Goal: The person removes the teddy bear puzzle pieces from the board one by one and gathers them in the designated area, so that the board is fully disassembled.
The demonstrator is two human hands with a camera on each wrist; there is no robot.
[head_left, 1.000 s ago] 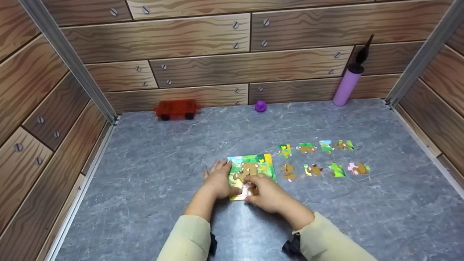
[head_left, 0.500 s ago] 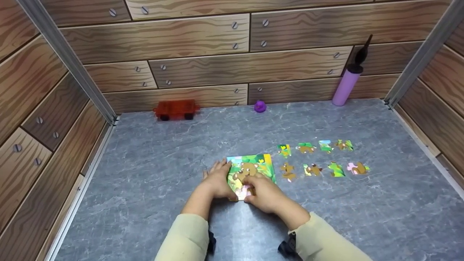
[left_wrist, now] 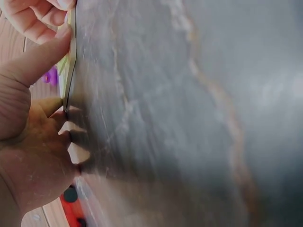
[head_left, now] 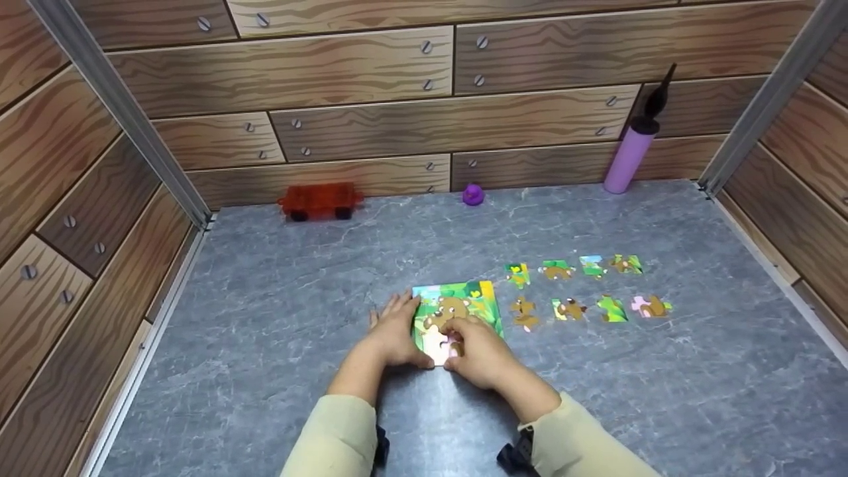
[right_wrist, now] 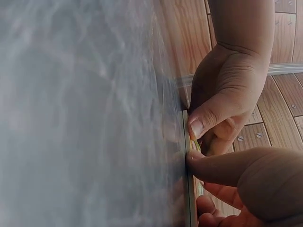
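Note:
A square puzzle board (head_left: 487,308) with a bear picture lies on the grey table in front of me. My left hand (head_left: 392,334) is along its left side, fingers extended down to the table. The left thumb (left_wrist: 52,52) lies straight against the near edge in the left wrist view. Over the lower right part of the board, my right hand (head_left: 482,351) has curled fingers and pinches a pink-and-brown puzzle piece (head_left: 454,346), partly hidden by them. In the right wrist view, the right thumb (right_wrist: 213,166) is at the near edge, close to the left one.
Several loose puzzle pieces (head_left: 570,309) lie in two rows right of the board. Along the back wall stand a red toy wagon (head_left: 322,201), a purple rubber duck (head_left: 472,195) and a purple hand pump (head_left: 631,159). Wood-patterned walls enclose the table.
My left thumb has slid from the board's face to its near edge. My right hand stays over the lower part of the board with only small finger movements.

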